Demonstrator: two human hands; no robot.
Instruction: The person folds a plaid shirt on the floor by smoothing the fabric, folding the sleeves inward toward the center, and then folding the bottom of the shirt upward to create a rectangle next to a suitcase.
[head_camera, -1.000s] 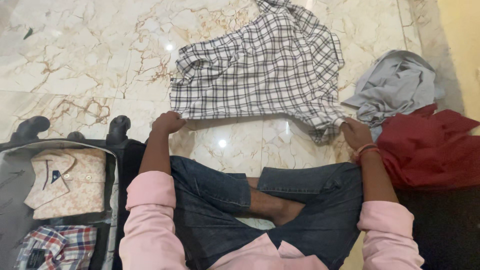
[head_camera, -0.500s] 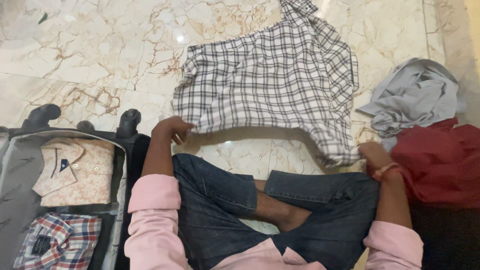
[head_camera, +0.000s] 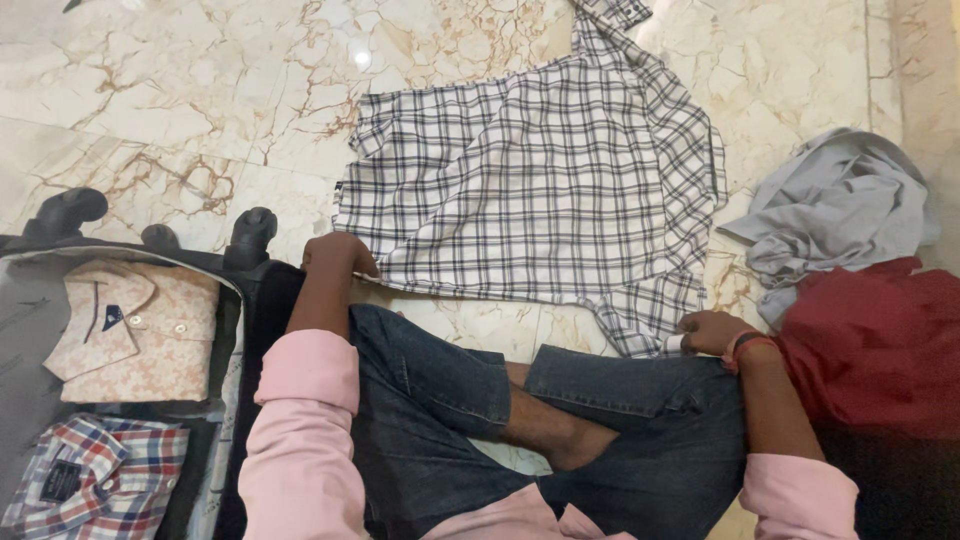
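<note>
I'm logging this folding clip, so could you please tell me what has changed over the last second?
The checked shirt, lifted at its near edge a moment ago, now lies flatter and closer to the knees. The left hand and right hand still pinch its near corners, drawn back towards the body. The grey garment, red garment and suitcase with folded shirts stayed put.

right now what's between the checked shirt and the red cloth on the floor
In the head view, a crumpled grey shirt lies between the checked shirt and the red cloth, touching the red cloth.
</note>
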